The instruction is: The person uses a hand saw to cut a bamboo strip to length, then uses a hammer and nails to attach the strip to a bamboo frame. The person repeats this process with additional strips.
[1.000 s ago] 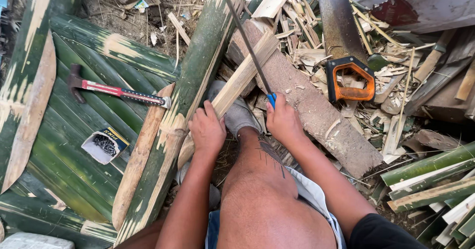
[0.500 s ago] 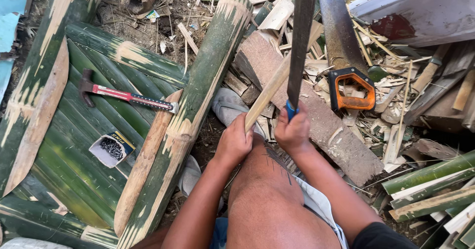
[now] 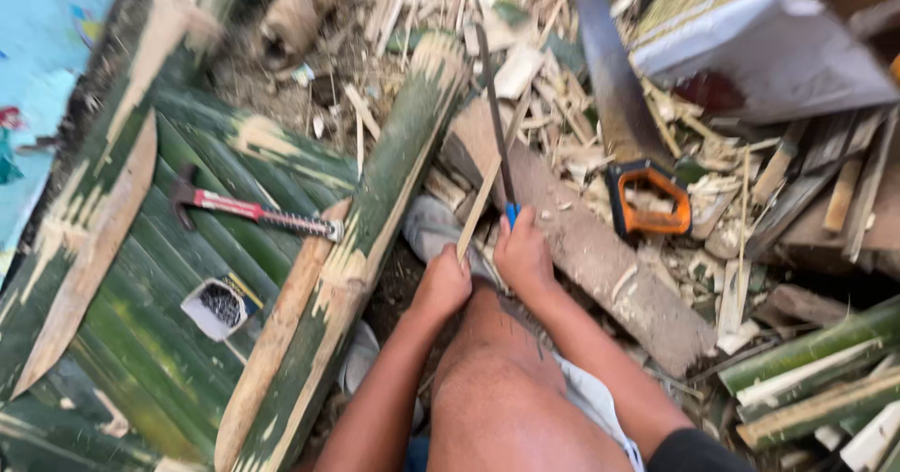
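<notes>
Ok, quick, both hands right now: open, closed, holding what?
Left hand: closed on a thin bamboo strip.
Right hand: closed on the blue handle of a long blade.

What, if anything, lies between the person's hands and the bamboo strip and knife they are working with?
Nothing visible does. The left hand already grips the lower end of the bamboo strip, and the right hand holds the knife by its blue handle, the blade lying against the strip above the wooden block.

Both forearms bare, no sleeves. Left hand (image 3: pixel 441 284) and right hand (image 3: pixel 523 256) ungloved. White shorts (image 3: pixel 592 399) beside bare knee. Grey shoe (image 3: pixel 433 228) beyond knee.
</notes>
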